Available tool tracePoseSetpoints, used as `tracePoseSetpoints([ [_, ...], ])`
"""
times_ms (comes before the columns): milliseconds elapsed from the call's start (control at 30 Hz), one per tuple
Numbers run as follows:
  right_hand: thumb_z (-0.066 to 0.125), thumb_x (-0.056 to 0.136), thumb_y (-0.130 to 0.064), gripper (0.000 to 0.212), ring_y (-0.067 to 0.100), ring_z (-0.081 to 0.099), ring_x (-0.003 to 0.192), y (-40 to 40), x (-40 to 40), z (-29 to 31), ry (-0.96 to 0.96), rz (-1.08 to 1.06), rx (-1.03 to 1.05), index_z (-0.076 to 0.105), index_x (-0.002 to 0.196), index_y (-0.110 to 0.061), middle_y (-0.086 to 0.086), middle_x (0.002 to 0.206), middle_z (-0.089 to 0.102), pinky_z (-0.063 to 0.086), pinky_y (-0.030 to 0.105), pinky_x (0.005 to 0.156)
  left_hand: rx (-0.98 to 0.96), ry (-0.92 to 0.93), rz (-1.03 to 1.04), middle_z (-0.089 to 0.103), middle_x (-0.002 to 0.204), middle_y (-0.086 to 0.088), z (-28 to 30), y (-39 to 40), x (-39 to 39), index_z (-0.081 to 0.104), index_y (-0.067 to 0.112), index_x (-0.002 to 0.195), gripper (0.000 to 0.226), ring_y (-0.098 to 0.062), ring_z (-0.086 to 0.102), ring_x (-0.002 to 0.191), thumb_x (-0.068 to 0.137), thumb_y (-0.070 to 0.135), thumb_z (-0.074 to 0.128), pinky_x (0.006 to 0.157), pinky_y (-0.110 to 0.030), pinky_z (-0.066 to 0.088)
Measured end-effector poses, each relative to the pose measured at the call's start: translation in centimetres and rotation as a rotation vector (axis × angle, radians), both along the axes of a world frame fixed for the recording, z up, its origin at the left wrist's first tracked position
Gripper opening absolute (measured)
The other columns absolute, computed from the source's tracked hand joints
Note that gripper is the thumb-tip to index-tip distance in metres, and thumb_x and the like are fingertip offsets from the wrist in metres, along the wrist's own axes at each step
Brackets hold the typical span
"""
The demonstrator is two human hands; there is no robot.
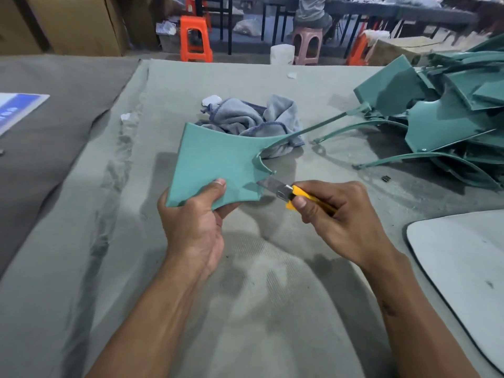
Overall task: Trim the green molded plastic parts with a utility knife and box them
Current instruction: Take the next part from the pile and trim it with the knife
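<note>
Left hand [191,214]: green part [215,165] is gripped above the surface [81,268] | right hand [338,214]: utility knife [289,193] is clasped | blade is laid leftward against the part's right edge, runner [300,132] extending right.

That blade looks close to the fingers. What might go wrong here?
The knife blade touches the green part near the left hand thumb, so a slip may cut it. The part is held in the air, so it may flex. Its long thin strip reaches over the cloth and may snag.
</note>
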State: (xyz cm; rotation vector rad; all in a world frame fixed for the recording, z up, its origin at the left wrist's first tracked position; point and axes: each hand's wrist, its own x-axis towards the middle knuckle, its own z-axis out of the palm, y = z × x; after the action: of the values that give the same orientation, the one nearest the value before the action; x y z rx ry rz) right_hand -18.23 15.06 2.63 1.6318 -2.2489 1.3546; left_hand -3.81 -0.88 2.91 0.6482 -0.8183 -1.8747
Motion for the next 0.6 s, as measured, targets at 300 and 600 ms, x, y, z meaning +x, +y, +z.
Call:
tracePoseSetpoints([
  [300, 0.064, 0.103, -0.037, 0.022, 0.013, 0.051, 0.047, 0.42, -0.43, 0.34, 0.113, -0.063, -0.056, 0.081, 0.107, -0.023, -0.011, 0.062, 0.062, 0.039, 0.032, 0.043, -0.053, -0.056, 0.025, 0.075, 0.08, -0.004, -0.04, 0.17, -0.06, 0.072, 0.007, 0.086, 0.026, -0.026, 0.074, 0.078, 0.081, -0.018, 0.068, 0.062, -0.041, 0.062],
  [600, 0.061, 0.103, -0.042, 0.023, 0.012, 0.047, 0.047, 0.44, -0.8, 0.09, 0.235, -0.185, -0.023, 0.078, 0.114, -0.031, -0.01, 0.06, 0.059, 0.036, 0.028, 0.044, -0.065, -0.112, 0.047, 0.076, 0.08, -0.001, 0.08, 0.54, -0.07, 0.071, 0.009, 0.087, 0.027, -0.025, 0.075, 0.08, 0.082, -0.018, 0.068, 0.063, -0.04, 0.062],
])
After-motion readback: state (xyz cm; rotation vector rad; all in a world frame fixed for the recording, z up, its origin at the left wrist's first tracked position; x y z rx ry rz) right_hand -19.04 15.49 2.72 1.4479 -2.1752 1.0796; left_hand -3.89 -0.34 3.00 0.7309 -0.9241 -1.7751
